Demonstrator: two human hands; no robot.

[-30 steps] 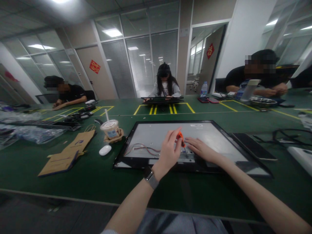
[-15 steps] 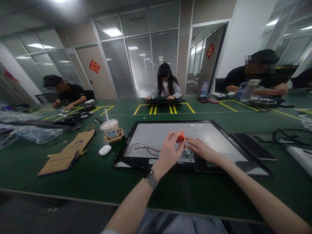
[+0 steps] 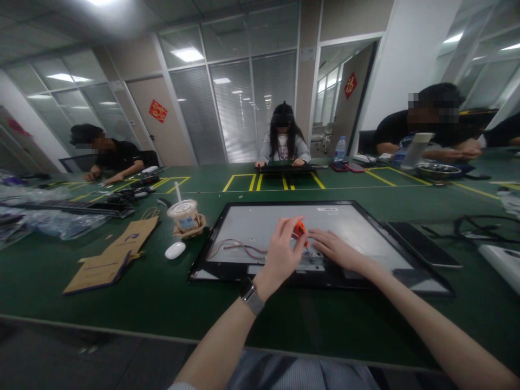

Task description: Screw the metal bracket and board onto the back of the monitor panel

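Note:
My left hand (image 3: 282, 250), with a watch (image 3: 251, 296) on its wrist, grips the orange handle of a screwdriver (image 3: 300, 229) between thumb and fingers. The shaft points down at a metal bracket (image 3: 314, 261) along the near side of a flat display panel (image 3: 345, 216) with a black frame. My right hand (image 3: 335, 248) lies over the panel just right of the screwdriver, palm down with fingers stretched out. Whether its fingertips press on the bracket is hard to see. Thin wires (image 3: 244, 246) lie on the panel left of my left hand.
To the left are a lidded drink cup (image 3: 184, 216), a white mouse (image 3: 175, 249) and a brown paper bag (image 3: 117, 249). On the right lie a dark phone-like slab (image 3: 422, 244), black cables (image 3: 483, 227) and a white power strip (image 3: 504, 265). Several people sit around the green table (image 3: 154, 303).
The screwdriver handle has tilted slightly left in my left hand, whose fingers have shifted a little. My right hand stays put. The person opposite has moved a dark panel slightly to the right.

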